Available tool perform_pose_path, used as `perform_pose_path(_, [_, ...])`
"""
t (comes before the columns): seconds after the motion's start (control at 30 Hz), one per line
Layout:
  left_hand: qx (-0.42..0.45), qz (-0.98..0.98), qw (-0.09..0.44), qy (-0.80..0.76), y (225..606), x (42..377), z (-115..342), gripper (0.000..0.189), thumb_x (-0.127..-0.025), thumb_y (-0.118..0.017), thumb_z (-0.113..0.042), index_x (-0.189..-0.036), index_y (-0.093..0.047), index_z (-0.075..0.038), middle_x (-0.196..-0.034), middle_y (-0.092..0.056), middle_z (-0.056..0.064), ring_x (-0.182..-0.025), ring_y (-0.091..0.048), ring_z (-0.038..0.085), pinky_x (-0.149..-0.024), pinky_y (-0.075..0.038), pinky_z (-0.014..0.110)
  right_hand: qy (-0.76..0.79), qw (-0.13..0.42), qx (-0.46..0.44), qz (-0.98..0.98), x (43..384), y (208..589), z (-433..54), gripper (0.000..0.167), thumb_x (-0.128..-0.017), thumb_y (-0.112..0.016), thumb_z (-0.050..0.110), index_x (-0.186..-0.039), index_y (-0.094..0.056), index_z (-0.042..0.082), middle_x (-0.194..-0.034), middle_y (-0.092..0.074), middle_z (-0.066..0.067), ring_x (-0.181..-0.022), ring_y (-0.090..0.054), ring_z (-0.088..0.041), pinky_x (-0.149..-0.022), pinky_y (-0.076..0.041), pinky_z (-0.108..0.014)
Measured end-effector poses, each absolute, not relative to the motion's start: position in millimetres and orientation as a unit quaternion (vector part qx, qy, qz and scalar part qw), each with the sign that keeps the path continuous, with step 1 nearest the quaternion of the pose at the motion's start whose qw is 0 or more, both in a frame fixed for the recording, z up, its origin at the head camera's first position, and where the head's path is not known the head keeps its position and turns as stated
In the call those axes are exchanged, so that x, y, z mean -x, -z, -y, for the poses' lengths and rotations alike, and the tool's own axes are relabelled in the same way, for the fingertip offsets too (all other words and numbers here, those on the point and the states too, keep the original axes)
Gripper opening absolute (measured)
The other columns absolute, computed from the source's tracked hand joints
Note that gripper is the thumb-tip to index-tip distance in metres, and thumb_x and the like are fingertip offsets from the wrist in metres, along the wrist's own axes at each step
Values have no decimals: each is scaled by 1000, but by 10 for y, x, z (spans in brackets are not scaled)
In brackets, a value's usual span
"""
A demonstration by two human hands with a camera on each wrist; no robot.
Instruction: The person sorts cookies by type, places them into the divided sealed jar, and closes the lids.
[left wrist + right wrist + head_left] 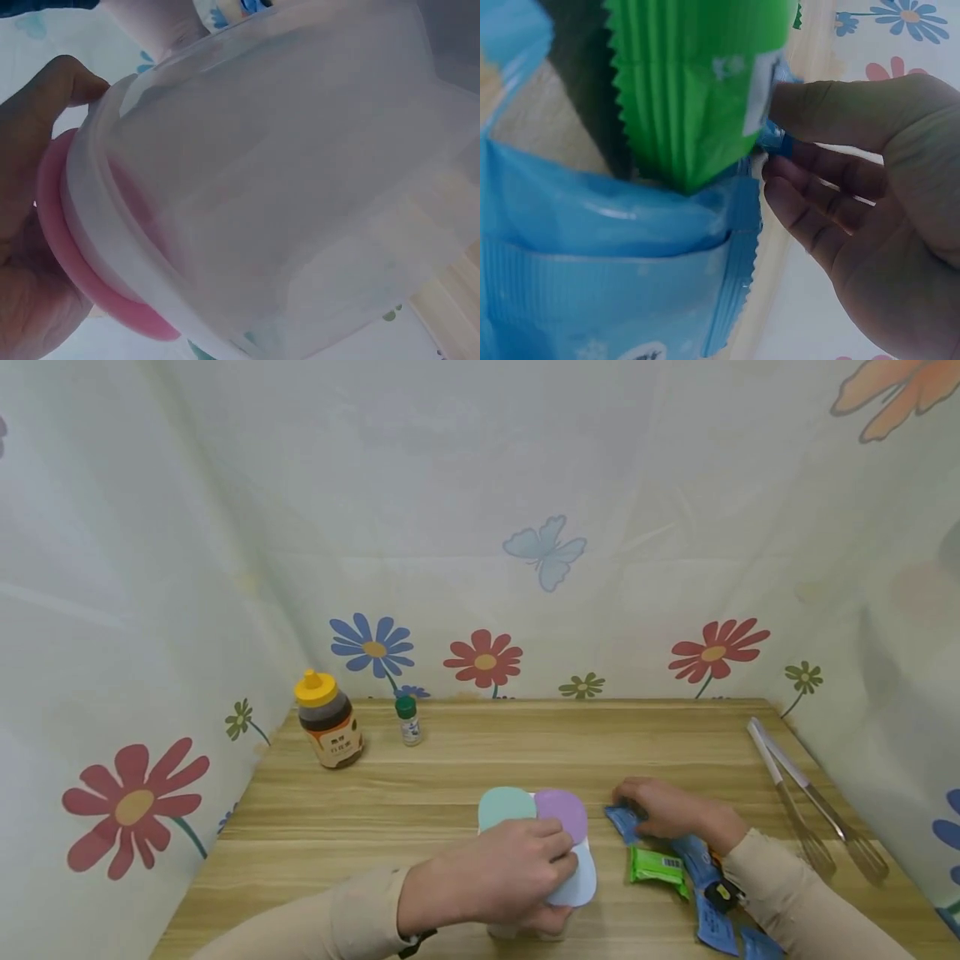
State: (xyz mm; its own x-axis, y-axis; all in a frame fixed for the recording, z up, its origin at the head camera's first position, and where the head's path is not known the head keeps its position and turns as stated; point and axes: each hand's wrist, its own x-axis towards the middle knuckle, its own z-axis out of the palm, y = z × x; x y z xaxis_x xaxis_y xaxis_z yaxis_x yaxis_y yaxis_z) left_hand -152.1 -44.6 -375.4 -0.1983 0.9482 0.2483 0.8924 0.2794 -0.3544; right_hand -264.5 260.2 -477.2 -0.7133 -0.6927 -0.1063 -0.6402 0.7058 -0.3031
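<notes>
Nearest you, at right: blue packets on the worktop, partly below your right sleeve in the head view. Near centre: the cloudy container, its lid showing green, purple and pale-blue flaps, with pink beside your left hand. That hand is bent closed, gripping the lid end, thumb at the rim. Just right of the container lies a green packet. Slightly farther, your right hand is nearly closed, thumb and fingers pinching the leftmost packet. Tongs lie far right. Far left: a yellow-capped bottle and a green-capped jar, both upright.
</notes>
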Motion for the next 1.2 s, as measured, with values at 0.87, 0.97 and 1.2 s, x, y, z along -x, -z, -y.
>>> perform_pose_path(0.87, [543, 818, 188, 35, 3729, 1465, 574, 34, -98, -55, -31, -116, -70, -7, -105, -73, 1, -97, -68, 11, -85, -54, 24, 152, 37, 367, -917, 2598, 4761, -2718, 20, -86, -70, 7, -106, -72, 3, -100, -72, -7, -93, -68, -22, -77, -56, -38])
perform_pose_path(0.97, [539, 821, 184, 42, 3725, 1457, 590, 34, -99, -53, -28, -119, -68, -5, -103, -72, 2, -93, -68, 11, -82, -54, 24, 150, 36, 368, -917, 2595, 4749, -2720, 20, -87, -69, 6, -106, -72, 2, -100, -72, -8, -93, -69, -23, -77, -56, -39])
perform_pose_path(1.2, [526, 828, 189, 41, 3701, 1446, 600, 34, -100, -50, -26, -119, -68, -4, -100, -71, 3, -88, -65, 10, -77, -54, 22, 175, 33, 340, -923, 2582, 4733, -2705, 22, -87, -70, 8, -109, -67, 7, -98, -71, 0, -87, -65, -11, -74, -55, -34])
